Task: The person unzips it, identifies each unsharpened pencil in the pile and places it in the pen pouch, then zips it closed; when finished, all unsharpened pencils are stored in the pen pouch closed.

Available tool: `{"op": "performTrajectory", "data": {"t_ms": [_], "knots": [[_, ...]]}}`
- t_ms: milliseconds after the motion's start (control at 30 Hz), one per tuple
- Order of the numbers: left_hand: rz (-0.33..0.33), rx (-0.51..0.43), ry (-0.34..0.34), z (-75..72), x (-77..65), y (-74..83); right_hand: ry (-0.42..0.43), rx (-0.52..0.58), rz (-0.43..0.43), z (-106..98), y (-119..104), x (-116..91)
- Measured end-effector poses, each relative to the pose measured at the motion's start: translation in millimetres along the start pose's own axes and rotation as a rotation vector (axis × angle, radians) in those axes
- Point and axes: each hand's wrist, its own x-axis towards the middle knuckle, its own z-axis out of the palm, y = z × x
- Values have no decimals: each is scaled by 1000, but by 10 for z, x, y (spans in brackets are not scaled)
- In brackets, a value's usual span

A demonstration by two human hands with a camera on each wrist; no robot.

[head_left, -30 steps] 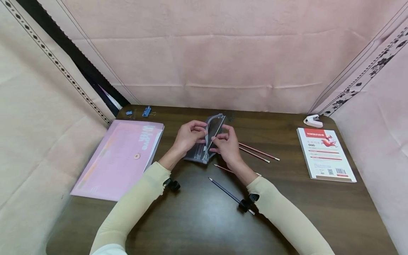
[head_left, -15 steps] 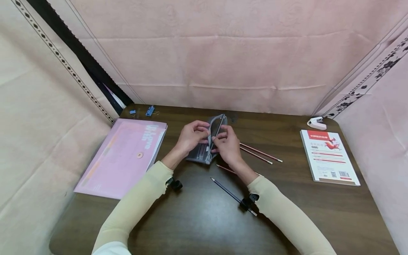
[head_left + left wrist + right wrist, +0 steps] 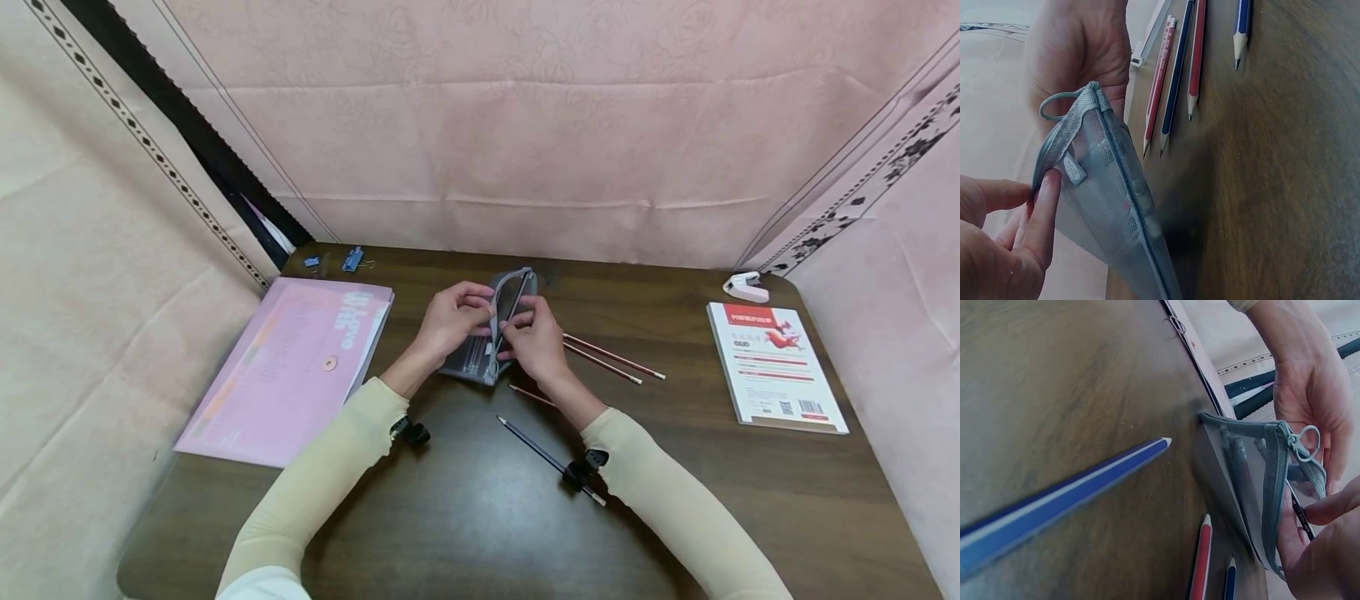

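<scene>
A grey mesh zip pouch (image 3: pixel 468 358) stands partly upright on the table with its zipped mouth spread. My left hand (image 3: pixel 450 321) pinches one edge of that mouth between thumb and fingers, seen closely in the left wrist view. On the other side, my right hand (image 3: pixel 536 342) pinches a slim dark pen (image 3: pixel 1300 515) at the opening. Long shapes show through the mesh, too blurred to name. Beside the right hand lie red-striped pencils (image 3: pixel 615 354). A blue pencil (image 3: pixel 536 443) lies nearer, partly under the right wrist camera.
A pink document folder (image 3: pixel 292 367) lies at the left, with blue binder clips (image 3: pixel 352 258) behind it. A white book (image 3: pixel 776 367) and a small white stapler (image 3: pixel 746 287) are at the right. Pink cloth (image 3: pixel 510 150) hangs around the table.
The head view has shifted slightly. Both hands stay at the pouch's mouth with nearly the same grip, and the loose pencils have not moved.
</scene>
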Motion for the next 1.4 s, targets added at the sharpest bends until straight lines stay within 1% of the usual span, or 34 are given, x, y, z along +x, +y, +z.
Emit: {"op": "performTrajectory", "data": {"t_ms": [200,267,300,367,500,533,600,667,800,867,967,1133,1267,1400], "knots": [[11,-10,-8,16,16,8,-2,36,26,-67,11,11],[16,-15,-9,15,16,7,-6,32,21,-103,27,7],[18,-17,-9,11,16,7,-16,24,21,-124,-5,-19],[23,-27,-6,3,12,6,-29,3,0,-167,8,-34],[25,-33,-6,-9,7,-1,-41,-91,-79,-262,-6,-103],[25,-32,-5,-10,8,-3,-38,-119,-108,-282,22,-110],[26,-27,-2,-14,9,-8,-50,-179,-149,-315,-2,-179],[27,-24,8,-16,10,-10,-79,-244,-186,-333,-19,-255],[30,-24,24,-16,12,-14,-156,-412,-260,-344,-14,-392],[37,-27,25,-11,11,-17,-176,-488,-291,-335,-7,-438],[36,-23,26,-8,8,-25,-192,-543,-306,-315,-5,-483],[32,-29,29,-10,12,-44,-201,-554,-292,-282,-13,-490],[46,-37,28,-6,24,-52,-204,-536,-274,-267,-13,-474],[33,-26,34,1,5,-54,-253,-450,-217,-262,15,-479]]}}
